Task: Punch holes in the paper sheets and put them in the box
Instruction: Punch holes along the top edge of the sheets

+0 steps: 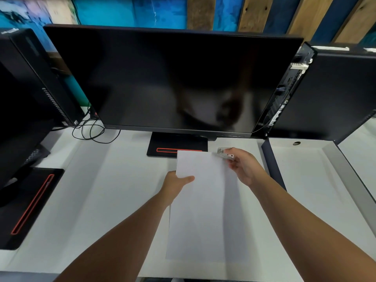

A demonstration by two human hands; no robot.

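On white desk, dark monitor behind, paper sheet held.

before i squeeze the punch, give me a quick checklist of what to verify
1. Left hand holds the paper sheet: ok.
2. Right hand grips the hole punch: ok.
3. Punch sits at the sheet's top right corner: ok.
4. Sheet edge fully inside the punch slot: cannot tell.
5. Box open on the right: ok.
6. Holes already in this sheet: cannot tell.
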